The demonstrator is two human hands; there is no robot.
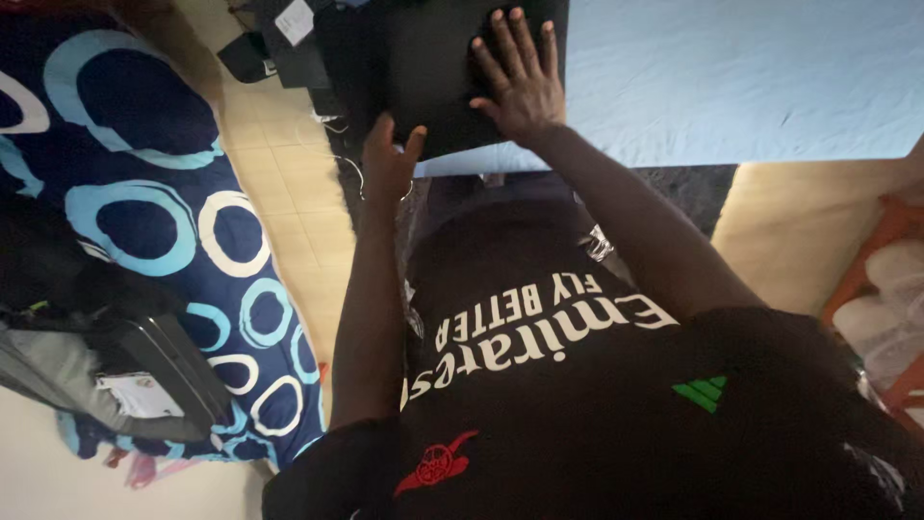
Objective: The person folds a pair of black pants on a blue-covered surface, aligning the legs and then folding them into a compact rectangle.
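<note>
Both hands hold black garment (423, 67) lying flat.

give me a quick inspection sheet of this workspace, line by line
surface: light blue sheet over a bed, smooth.
job's things: flat black cloth item lying at the bed's edge.
clutter: more dark items on the tiled floor beside it.
grippers: right hand pressed flat on the black item, fingers spread; left hand at its near edge, thumb on top.
cables: nothing seen.
surroundings: dark blue bedding with ring pattern, grey bag, orange crate.
</note>
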